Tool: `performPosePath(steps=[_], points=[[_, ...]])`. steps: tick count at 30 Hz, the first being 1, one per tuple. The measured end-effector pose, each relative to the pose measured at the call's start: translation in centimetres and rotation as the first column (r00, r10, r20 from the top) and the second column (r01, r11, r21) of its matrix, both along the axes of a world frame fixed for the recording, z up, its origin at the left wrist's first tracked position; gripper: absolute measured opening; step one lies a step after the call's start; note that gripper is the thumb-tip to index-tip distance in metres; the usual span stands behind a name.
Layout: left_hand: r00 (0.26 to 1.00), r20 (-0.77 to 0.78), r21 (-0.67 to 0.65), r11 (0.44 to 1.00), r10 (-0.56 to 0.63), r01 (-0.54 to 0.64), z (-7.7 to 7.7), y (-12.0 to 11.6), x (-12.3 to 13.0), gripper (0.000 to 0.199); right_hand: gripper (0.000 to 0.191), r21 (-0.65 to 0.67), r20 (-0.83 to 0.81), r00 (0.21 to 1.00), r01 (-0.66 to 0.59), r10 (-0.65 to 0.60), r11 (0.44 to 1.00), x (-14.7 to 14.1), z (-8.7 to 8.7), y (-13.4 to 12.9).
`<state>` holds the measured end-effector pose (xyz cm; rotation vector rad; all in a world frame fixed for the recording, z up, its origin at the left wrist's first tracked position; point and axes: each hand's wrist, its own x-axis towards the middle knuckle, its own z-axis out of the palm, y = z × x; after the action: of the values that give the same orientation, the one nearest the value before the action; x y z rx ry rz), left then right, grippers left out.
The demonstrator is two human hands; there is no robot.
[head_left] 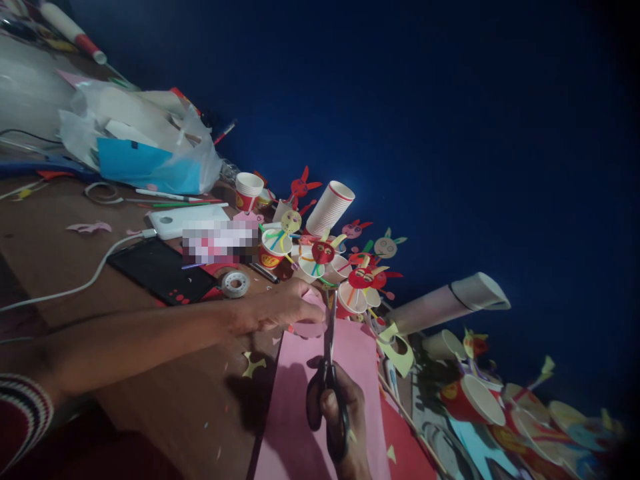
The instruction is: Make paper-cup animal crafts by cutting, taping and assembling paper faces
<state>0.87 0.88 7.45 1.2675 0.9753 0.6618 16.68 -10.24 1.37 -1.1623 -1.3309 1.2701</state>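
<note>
Well, right hand (354,400): gripping scissors (328,375)
Left hand (287,305): pinching pink piece (313,320), scissors' eleven o'clock
Blades (330,337): slip could nick fingertips

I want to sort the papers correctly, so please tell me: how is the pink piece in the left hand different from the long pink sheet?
The pink piece is small; the pink sheet is much larger. The piece has a curved edge, while the sheet has long straight edges. The piece is held up by the left hand, but the sheet lies spread out below. Both are pink.
</note>
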Motion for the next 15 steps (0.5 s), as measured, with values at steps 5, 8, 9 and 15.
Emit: performPosePath(steps=[5, 8, 9, 15], points=[[0.998, -0.062, -0.027, 1.0, -0.013, 0.011, 0.43, 0.13, -0.37, 0.012, 0.055, -0.025, -0.01, 1.0, -0.014, 0.014, 1.0, 0.01, 0.11, -0.03], [0.999, -0.029, -0.012, 0.999, -0.034, 0.034, 0.71, 0.01, -0.45, 0.01, 0.059, -0.026, -0.012, 0.999, -0.048, 0.048, 0.999, 0.01, 0.29, 0.01], [0.999, -0.015, -0.014, 0.999, -0.045, 0.045, 0.69, -0.04, -0.45, 0.01, 0.06, -0.023, -0.008, 0.999, -0.054, 0.054, 0.998, 0.01, 0.33, 0.04], [0.998, 0.017, -0.013, 0.998, -0.063, 0.064, 0.08, -0.05, -0.55, 0.009, 0.058, -0.009, 0.036, 0.998, -0.052, 0.053, 0.999, -0.07, 0.3, 0.17]])
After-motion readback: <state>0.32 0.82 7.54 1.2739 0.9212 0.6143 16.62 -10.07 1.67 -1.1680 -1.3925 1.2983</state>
